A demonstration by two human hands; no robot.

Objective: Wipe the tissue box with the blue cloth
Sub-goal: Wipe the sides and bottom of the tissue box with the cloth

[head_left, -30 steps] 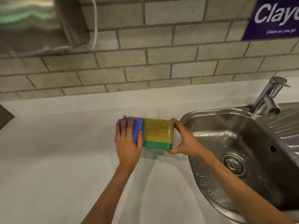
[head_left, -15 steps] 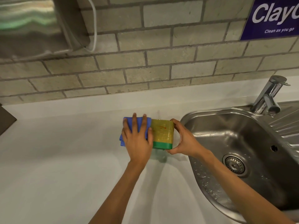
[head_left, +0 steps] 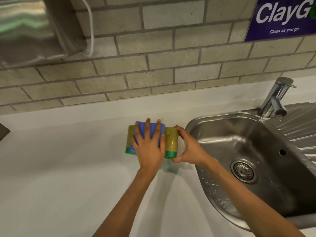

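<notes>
A yellow tissue box (head_left: pixel 171 138) with a green band along its near edge lies on the white counter, just left of the sink. My left hand (head_left: pixel 150 147) presses flat on the blue cloth (head_left: pixel 154 129), which covers the middle of the box's top. My right hand (head_left: pixel 189 147) grips the box's right end, thumb at the near corner and fingers at the far corner. The cloth and my left hand hide most of the box's top.
A steel sink (head_left: pixel 248 151) with a drain and wet basin lies right of the box, a chrome tap (head_left: pixel 275 100) behind it. A brick wall rises at the back, with a steel dispenser (head_left: pixel 34 29) upper left and a blue sign (head_left: pixel 282 17) upper right.
My left hand has slid the blue cloth rightwards from the box's left end to its middle, uncovering the left part. My right hand has kept its hold on the right end.
</notes>
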